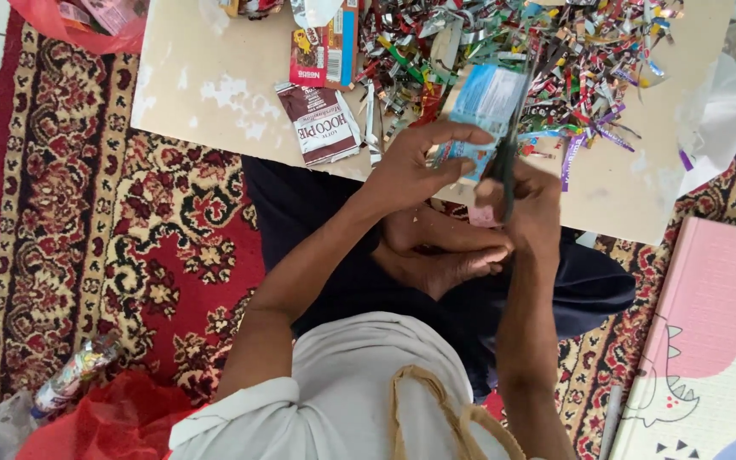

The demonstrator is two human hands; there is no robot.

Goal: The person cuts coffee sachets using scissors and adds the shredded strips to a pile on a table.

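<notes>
The left hand (415, 166) pinches a light-blue wrapper (485, 106) above the near edge of the worktop (215, 94); the right hand (526, 209) is closed around dark scissors (508, 140), blades upright against the wrapper; a heap of colourful cut strips (538, 60) lies just beyond; a brown wrapper (321, 123) lies flat to the left.

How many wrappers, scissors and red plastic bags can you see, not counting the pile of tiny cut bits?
Wrappers: 3 (light blue wrapper in the left hand, brown wrapper, red wrapper)
Scissors: 1, in the right hand
Red plastic bags: 2 (top bag, bottom bag)
Total: 6
</notes>
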